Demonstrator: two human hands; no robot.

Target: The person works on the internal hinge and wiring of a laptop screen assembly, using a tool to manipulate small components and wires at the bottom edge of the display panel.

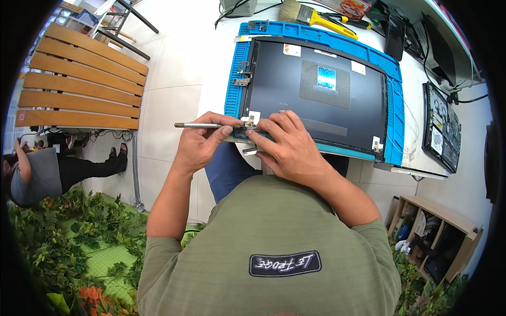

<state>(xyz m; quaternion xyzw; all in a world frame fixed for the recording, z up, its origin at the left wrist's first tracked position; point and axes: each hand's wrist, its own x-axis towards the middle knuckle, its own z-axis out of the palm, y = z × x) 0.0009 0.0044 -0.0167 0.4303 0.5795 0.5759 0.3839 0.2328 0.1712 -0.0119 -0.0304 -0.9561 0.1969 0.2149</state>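
A laptop screen lid [274, 68], dark and flat, lies on a blue work mat [394, 131]. My left hand [203, 142] pinches a slim, pen-shaped metal tool [197, 125] between thumb and fingers. The tool lies nearly level, its thin end toward the lid's near left corner. A small metal bracket [249, 124] sits at that corner, beside the tool's end. My right hand [290, 145] is closed at the same corner, fingertips curled in by the bracket; what they grip is hidden. A small metal piece [250, 151] shows just below its fingers.
Loose metal hinges [242, 81] lie on the mat's left side. A wide brush [316, 18] with a yellow handle rests beyond the mat. An opened laptop base [441, 126] is at the right, near cables. Far left, a person [42, 171] is beside a slatted wooden bench [84, 81].
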